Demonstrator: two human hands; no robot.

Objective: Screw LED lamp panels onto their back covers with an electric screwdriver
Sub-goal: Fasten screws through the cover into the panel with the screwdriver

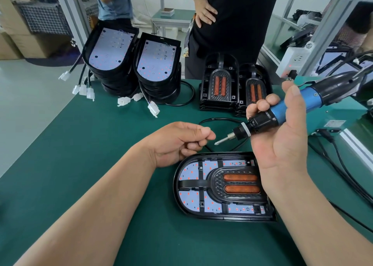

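Head view of the bench. The right hand [282, 136], palm up, grasps the screwdriver [292, 106] around its blue and black barrel, with the fingers curled over the far side. The tool lies nearly level above the mat [101, 165], and its bit [222, 140] points left and slightly down. The left hand [177, 142] is clenched loosely just left of the bit tip, thumb pressed on the forefinger; whether anything is pinched there cannot be told. The lamp [201, 185] lies flat on the mat below both hands, rounded end to the left. Its white LED board shows through a black panel with two orange lenses, and the right wrist hides part of its right edge. A black cable [203, 121] loops on the mat behind it. At the far edge, two stacks of covers [113, 50] fitted with LED boards stand at left, their white plugs [154, 109] trailing forward. Two stacks of loose panels [220, 84] stand at centre. Two people [232, 23] stand behind the bench.
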